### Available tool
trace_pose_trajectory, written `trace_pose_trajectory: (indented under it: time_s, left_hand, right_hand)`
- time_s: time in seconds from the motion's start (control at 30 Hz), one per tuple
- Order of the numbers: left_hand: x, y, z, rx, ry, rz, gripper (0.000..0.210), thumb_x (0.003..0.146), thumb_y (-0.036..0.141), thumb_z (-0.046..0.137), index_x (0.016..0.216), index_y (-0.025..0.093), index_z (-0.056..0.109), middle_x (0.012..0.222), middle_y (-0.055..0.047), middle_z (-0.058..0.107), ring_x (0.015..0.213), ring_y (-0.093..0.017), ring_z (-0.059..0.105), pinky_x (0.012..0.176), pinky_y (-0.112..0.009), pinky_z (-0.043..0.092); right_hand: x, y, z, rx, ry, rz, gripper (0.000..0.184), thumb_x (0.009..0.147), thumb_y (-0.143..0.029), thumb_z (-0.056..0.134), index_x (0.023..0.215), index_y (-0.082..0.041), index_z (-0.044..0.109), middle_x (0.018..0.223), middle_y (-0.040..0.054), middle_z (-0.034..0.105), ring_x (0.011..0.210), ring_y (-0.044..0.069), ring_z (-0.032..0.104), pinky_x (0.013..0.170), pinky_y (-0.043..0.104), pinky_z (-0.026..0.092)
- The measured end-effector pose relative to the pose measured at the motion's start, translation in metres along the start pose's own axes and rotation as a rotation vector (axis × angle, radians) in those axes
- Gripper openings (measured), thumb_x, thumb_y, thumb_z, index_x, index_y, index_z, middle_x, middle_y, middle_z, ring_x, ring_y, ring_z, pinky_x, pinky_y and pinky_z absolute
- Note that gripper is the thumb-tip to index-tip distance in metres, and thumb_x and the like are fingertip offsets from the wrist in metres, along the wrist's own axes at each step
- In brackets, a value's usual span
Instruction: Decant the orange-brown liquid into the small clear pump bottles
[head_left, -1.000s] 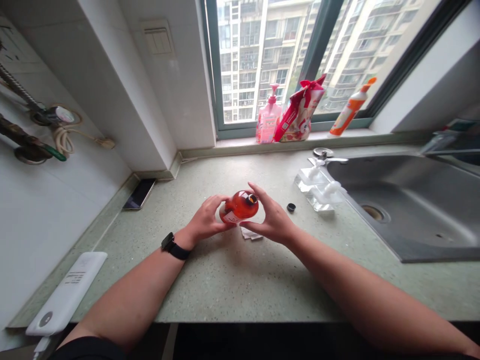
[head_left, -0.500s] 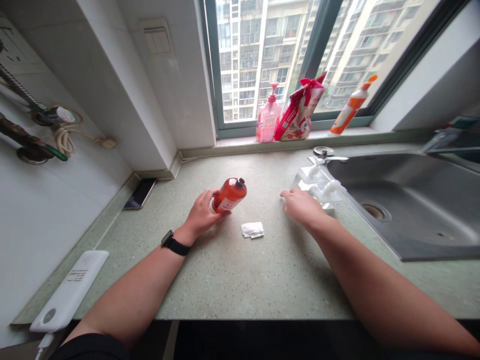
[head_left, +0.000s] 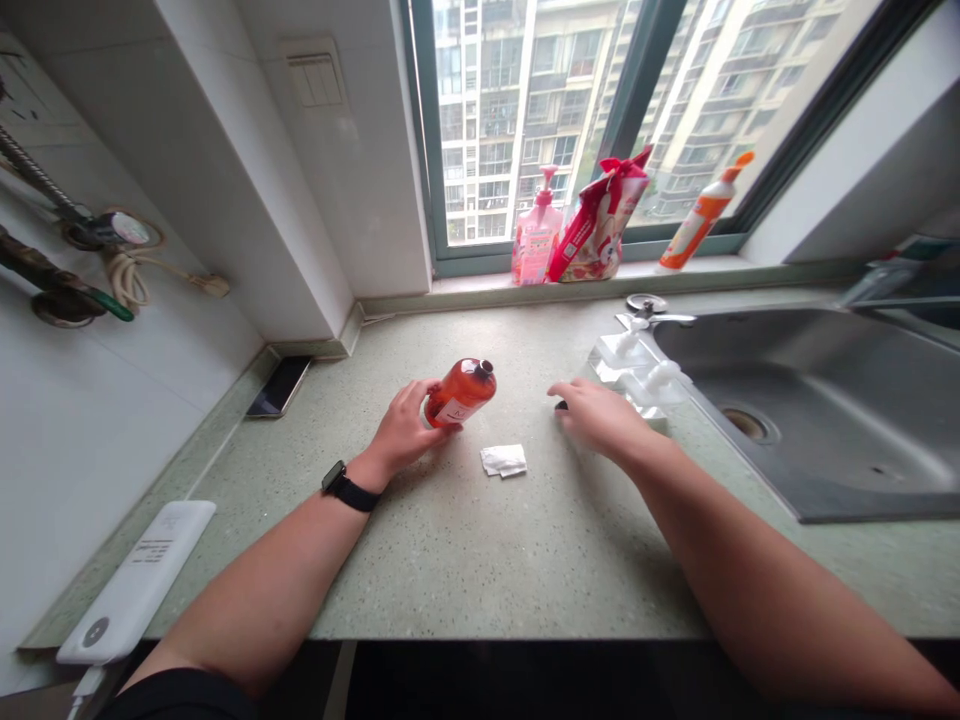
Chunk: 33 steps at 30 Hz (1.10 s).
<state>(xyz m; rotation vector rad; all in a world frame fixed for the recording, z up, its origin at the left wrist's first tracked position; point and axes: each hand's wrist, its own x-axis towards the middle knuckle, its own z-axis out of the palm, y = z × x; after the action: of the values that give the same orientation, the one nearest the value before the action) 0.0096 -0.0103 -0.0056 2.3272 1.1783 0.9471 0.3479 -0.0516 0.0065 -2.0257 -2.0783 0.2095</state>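
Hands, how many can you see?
2: the left hand is around the orange-red bottle, and the right hand is at the small black cap. No others show.

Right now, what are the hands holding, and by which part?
The left hand holds the bottle around its lower part. The black cap is at the right hand; I can't tell if it's gripped.

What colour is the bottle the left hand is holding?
The bottle is reddish-orange, with a pale label; the head view shows it best.
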Motion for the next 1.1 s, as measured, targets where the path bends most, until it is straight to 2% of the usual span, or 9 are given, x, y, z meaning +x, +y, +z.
trace_pose_trajectory:
  time_s: [0.07,0.17,0.3,0.43,0.57,0.83,1.0,1.1]
  left_hand:
    - [0.0,0.0,0.0,0.0,0.001,0.011,0.064,0.085,0.059,0.081,0.134,0.023,0.06,0.13,-0.012,0.069,0.12,-0.032,0.066,0.107,-0.049,0.052]
    - [0.001,0.001,0.0,-0.001,0.007,0.035,0.065,0.085,0.06,0.081,0.133,0.023,0.06,0.13,-0.012,0.069,0.121,-0.032,0.066,0.108,-0.049,0.052]
    - [0.001,0.002,-0.001,-0.004,0.013,0.07,0.064,0.085,0.058,0.081,0.134,0.023,0.061,0.129,-0.012,0.069,0.121,-0.032,0.065,0.108,-0.049,0.051]
    - [0.002,0.005,-0.002,-0.016,-0.008,0.112,0.061,0.086,0.052,0.08,0.136,0.023,0.061,0.129,-0.011,0.069,0.119,-0.031,0.065,0.107,-0.048,0.051]
    - [0.001,0.008,-0.003,-0.005,-0.032,0.149,0.059,0.087,0.045,0.081,0.138,0.024,0.061,0.129,-0.011,0.069,0.121,-0.031,0.064,0.109,-0.049,0.05]
    - [-0.001,0.007,-0.001,0.038,-0.03,0.153,0.062,0.084,0.038,0.085,0.139,0.025,0.061,0.13,-0.01,0.066,0.121,-0.031,0.062,0.107,-0.049,0.051]
    - [-0.001,0.008,-0.002,0.05,-0.027,0.153,0.06,0.085,0.041,0.085,0.137,0.025,0.061,0.126,-0.01,0.067,0.117,-0.03,0.062,0.105,-0.049,0.051]
    - [-0.001,0.008,-0.003,0.062,-0.024,0.147,0.06,0.084,0.041,0.086,0.136,0.024,0.062,0.124,-0.01,0.067,0.116,-0.03,0.062,0.104,-0.049,0.051]
  right_hand:
    - [0.002,-0.015,-0.001,0.144,0.042,-0.083,0.029,0.096,-0.035,0.057,0.115,-0.029,0.079,0.113,0.0114,0.077,0.1,0.03,0.072,0.087,0.042,0.055]
    - [0.005,-0.034,0.002,0.506,0.052,-0.162,0.027,0.097,-0.044,0.058,0.106,-0.029,0.079,0.108,0.0075,0.078,0.096,0.025,0.072,0.091,0.041,0.055]
    - [0.009,-0.043,0.01,1.06,0.134,-0.054,0.042,0.085,-0.063,0.072,0.104,-0.026,0.073,0.104,0.0069,0.078,0.099,0.025,0.071,0.091,0.042,0.056]
    - [0.009,-0.047,0.014,1.37,0.184,0.061,0.048,0.074,-0.066,0.084,0.096,-0.026,0.067,0.101,0.0044,0.076,0.103,0.024,0.071,0.094,0.041,0.056]
    - [0.006,-0.052,0.015,1.428,0.24,0.075,0.048,0.072,-0.065,0.087,0.093,-0.026,0.067,0.1,0.0041,0.077,0.102,0.024,0.072,0.094,0.04,0.056]
    - [0.002,-0.059,0.017,1.493,0.328,-0.075,0.039,0.071,-0.052,0.096,0.089,-0.026,0.073,0.095,0.0022,0.08,0.092,0.02,0.074,0.09,0.038,0.059]
    - [0.002,-0.058,0.021,1.413,0.305,-0.108,0.037,0.074,-0.053,0.093,0.088,-0.025,0.073,0.099,0.0042,0.081,0.093,0.021,0.075,0.092,0.041,0.061]
    - [0.003,-0.054,0.024,1.315,0.315,-0.124,0.037,0.077,-0.053,0.091,0.095,-0.025,0.075,0.103,0.0055,0.081,0.096,0.022,0.076,0.095,0.043,0.062]
